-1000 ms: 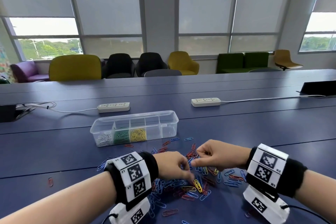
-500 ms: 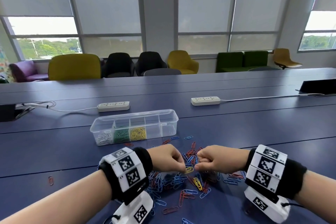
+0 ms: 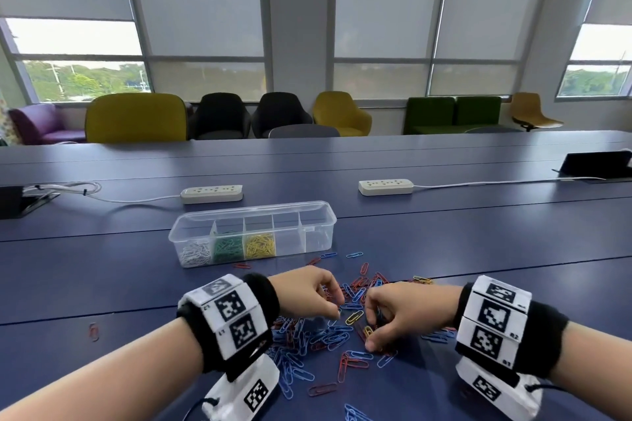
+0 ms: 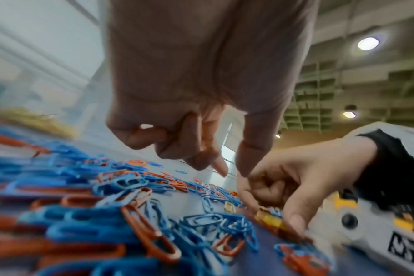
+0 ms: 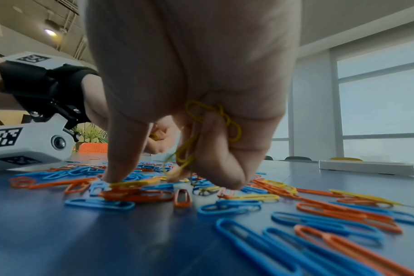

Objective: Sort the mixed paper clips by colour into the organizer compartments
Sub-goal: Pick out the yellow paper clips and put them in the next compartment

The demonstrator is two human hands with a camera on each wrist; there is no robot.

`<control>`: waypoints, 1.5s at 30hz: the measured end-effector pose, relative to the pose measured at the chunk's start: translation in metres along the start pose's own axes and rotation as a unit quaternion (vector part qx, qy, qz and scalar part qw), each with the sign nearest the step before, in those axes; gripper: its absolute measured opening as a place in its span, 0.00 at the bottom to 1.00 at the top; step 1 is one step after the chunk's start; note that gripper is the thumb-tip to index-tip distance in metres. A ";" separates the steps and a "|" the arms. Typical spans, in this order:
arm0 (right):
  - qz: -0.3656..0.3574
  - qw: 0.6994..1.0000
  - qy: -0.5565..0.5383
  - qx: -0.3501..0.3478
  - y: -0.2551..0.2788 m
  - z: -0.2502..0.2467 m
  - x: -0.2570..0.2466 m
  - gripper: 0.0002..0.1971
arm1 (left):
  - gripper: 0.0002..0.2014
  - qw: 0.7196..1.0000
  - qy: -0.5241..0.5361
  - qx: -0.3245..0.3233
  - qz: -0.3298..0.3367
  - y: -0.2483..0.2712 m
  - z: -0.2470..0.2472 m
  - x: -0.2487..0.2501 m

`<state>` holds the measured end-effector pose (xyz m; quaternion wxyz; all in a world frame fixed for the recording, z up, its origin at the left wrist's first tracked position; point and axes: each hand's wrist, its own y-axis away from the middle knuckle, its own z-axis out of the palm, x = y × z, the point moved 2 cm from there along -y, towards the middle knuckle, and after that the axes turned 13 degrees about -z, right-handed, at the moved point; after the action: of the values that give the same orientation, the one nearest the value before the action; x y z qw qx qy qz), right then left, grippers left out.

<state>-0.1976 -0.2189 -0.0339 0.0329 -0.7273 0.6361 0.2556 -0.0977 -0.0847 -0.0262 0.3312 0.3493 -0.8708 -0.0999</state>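
Note:
A clear organizer (image 3: 318, 236) stands ahead on the blue table, with white, green and yellow clips in its three left compartments. Loose blue, orange-red and a few yellow paper clips (image 3: 328, 338) lie in a pile before it. My left hand (image 3: 337, 313) hovers over the pile with curled fingers and seems to pinch the end of a yellow clip (image 3: 354, 317). My right hand (image 3: 371, 331) grips a bunch of yellow clips (image 5: 225, 119) in its curled fingers. Its thumb presses another yellow clip (image 5: 135, 183) on the table.
Two white power strips (image 3: 212, 194) (image 3: 385, 187) lie behind the organizer, with cords running off to both sides. A stray red clip (image 3: 93, 331) sits far left. A black device (image 3: 596, 164) stands at the right edge. Chairs line the far side.
My left hand lifted a yellow clip from the pile and brought it toward the right hand. The right hand then lowered, and its thumb came down onto a clip on the table.

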 end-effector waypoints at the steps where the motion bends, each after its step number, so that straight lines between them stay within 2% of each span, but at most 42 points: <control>1: 0.003 1.000 0.002 0.002 0.000 0.000 0.001 0.16 | 0.10 0.999 -0.039 0.017 -0.005 -0.001 0.001 0.004; 3: 0.004 1.000 0.017 0.003 -0.001 0.000 0.002 0.13 | 0.14 0.991 -0.118 0.057 -0.023 -0.002 0.004 0.011; 6: 0.001 0.999 0.046 0.004 -0.002 -0.001 0.003 0.11 | 0.14 0.977 -0.187 0.091 -0.037 -0.009 0.010 0.018; 12: 0.000 0.999 0.008 0.041 0.006 -0.004 0.008 0.13 | 0.10 0.973 -0.203 0.107 -0.025 -0.018 0.015 0.027; 18: -0.011 0.995 -0.057 0.087 0.017 -0.011 0.015 0.10 | 0.08 0.974 -0.213 0.076 -0.026 -0.017 0.013 0.030; 21: -0.009 0.989 -0.108 0.103 0.022 -0.015 0.013 0.07 | 0.08 0.984 -0.163 0.068 -0.007 -0.014 0.007 0.027; 23: -0.009 0.985 -0.135 0.104 0.025 -0.015 0.012 0.06 | 0.10 0.994 -0.093 0.048 0.006 -0.012 0.000 0.025; 25: -0.010 0.982 -0.152 0.110 0.025 -0.017 0.011 0.06 | 0.09 0.999 -0.020 0.036 0.009 -0.007 -0.007 0.022; 27: -0.004 0.980 -0.157 0.119 0.025 -0.019 0.010 0.06 | 0.01 0.995 0.094 0.024 0.016 -0.002 -0.014 0.018; 28: -0.002 0.979 -0.160 0.123 0.025 -0.020 0.009 0.06 | 0.04 0.984 0.175 0.012 0.019 0.000 -0.016 0.016; 29: -0.002 0.979 -0.160 0.126 0.024 -0.022 0.008 0.07 | 0.07 0.963 0.268 -0.010 0.018 0.002 -0.019 0.012; 30: -0.003 0.979 -0.158 0.127 0.023 -0.023 0.005 0.07 | 0.10 0.929 0.369 -0.041 0.009 0.003 -0.022 0.008; 31: -0.003 0.979 -0.158 0.127 0.022 -0.025 0.002 0.07 | 0.11 0.881 0.466 -0.079 -0.001 0.005 -0.024 0.002; 34: -0.011 0.976 -0.182 0.120 0.011 -0.030 -0.012 0.07 | 0.10 0.702 0.689 -0.177 -0.013 0.009 -0.028 -0.015; 36: -0.031 0.976 -0.180 0.119 -0.003 -0.038 -0.028 0.08 | 0.09 0.624 0.762 -0.171 -0.021 0.008 -0.027 -0.027; 40: -0.083 0.974 -0.163 0.133 -0.048 -0.057 -0.069 0.10 | 0.12 0.513 0.848 -0.126 -0.041 -0.001 -0.016 -0.039; 41: -0.093 0.976 -0.146 0.134 -0.061 -0.060 -0.079 0.10 | 0.15 0.502 0.856 -0.121 -0.037 -0.003 -0.014 -0.039; 43: -0.105 0.983 -0.090 0.124 -0.085 -0.063 -0.091 0.07 | 0.17 0.503 0.857 -0.115 -0.021 -0.003 -0.014 -0.037; 45: -0.103 0.990 -0.027 0.095 -0.102 -0.062 -0.098 0.05 | 0.15 0.501 0.858 -0.117 0.002 -0.004 -0.017 -0.038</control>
<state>-0.0868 -0.1338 0.0322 0.1451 -0.7754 0.5779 0.2092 -0.0643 -0.0614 -0.0344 0.9538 0.2199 -0.1409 0.1487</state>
